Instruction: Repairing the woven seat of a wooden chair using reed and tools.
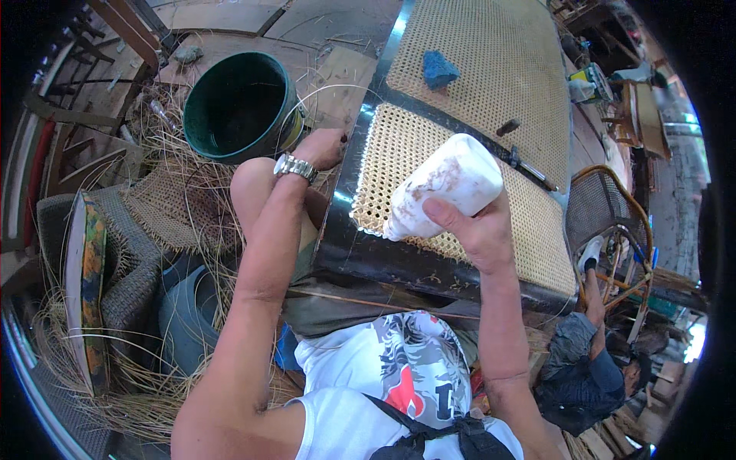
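Observation:
My right hand (487,230) is wrapped round a white plastic bottle (452,184) with brown smears. The bottle is tilted, its narrow end pointing down-left at the cut edge of a woven cane panel (529,238). That panel lies on a dark wooden frame (368,257) with a second cane panel (491,46) beyond a crossbar. My left hand (320,149), with a metal watch (295,167) on the wrist, is curled beside the frame's left edge. Whatever its fingers may hold is hidden. A thin cane strand (337,87) arcs just beyond it.
A blue lump (439,70) and a dark-handled tool (533,169) lie on the frame. To the left stand a green bucket (238,107) and loose cane strands (195,199). At the lower right another person (586,376) crouches by a rattan chair (606,207).

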The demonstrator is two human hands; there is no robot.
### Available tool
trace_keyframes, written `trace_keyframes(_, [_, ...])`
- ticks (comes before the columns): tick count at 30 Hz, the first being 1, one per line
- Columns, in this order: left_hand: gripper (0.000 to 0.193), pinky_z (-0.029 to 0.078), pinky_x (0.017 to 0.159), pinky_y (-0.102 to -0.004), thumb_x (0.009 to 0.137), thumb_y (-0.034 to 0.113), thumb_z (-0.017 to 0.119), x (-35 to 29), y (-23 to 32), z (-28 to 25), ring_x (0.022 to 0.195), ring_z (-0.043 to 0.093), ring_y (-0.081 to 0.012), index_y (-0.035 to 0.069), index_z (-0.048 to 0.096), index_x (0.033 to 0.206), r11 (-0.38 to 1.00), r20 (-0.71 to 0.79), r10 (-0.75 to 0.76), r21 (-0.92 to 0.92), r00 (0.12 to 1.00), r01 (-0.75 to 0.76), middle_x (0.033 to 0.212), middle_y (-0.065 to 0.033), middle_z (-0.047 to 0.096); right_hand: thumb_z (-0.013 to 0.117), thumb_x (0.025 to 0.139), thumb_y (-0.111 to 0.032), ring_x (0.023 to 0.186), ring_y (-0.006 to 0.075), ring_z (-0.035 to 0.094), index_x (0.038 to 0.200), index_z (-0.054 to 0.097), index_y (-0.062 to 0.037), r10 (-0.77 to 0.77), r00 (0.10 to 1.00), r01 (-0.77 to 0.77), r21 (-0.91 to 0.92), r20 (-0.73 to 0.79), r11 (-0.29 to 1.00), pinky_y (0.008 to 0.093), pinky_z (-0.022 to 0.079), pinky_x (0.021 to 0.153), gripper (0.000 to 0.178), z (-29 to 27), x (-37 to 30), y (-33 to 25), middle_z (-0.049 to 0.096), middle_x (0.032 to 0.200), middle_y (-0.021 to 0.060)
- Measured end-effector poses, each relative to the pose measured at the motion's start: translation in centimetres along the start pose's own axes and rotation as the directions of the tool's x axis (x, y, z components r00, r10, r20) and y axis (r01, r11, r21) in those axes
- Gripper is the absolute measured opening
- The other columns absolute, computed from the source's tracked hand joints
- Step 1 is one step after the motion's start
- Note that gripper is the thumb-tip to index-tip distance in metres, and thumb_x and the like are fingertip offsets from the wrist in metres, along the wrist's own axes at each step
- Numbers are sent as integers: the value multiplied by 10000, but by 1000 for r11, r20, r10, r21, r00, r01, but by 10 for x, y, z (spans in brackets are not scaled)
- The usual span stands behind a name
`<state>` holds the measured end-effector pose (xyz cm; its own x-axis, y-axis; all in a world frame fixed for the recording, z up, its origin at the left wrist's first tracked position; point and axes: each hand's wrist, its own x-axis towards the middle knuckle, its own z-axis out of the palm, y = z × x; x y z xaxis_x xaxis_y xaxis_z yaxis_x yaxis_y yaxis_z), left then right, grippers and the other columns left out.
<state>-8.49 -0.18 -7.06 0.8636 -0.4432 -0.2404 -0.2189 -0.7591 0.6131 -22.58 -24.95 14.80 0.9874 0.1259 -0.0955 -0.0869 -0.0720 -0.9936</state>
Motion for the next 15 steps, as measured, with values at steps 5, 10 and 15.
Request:
trace_keyframes(5, [274, 531, 877, -488, 870, 108, 593, -3, 1, 2, 1006, 673, -427, 28, 697, 1112, 1000, -28, 1, 18, 1000, -1, 1062, -266, 695, 883, 781, -123, 1119, 219, 667, 1376, 441, -20, 2, 1000, -2, 0, -16, 1000, 368, 573, 959, 749, 6, -7, 3, 626, 1234, 113])
trace_keyframes(10, [277, 531, 879, -491, 874, 98, 586, -1, -2, 5, 1010, 670, -430, 20, 700, 1114, 1000, -13, -1, 15, 1000, 1, 1070, -275, 689, 881, 784, -119, 1108, 214, 667, 1351, 439, -20, -74, 995, 71, -54, -59, 996, 356, 584, 935, 726, 13, -21, 4, 630, 1210, 113])
trace_keyframes(15, [276, 530, 870, -491, 871, 108, 592, 3, -7, 9, 1005, 666, -439, 6, 701, 1103, 999, -12, -22, 27, 1000, 22, 1053, -282, 688, 874, 787, -104, 1083, 212, 675, 1337, 443, -17, -148, 986, 141, -85, -80, 986, 351, 589, 921, 704, 15, -16, 4, 631, 1206, 119])
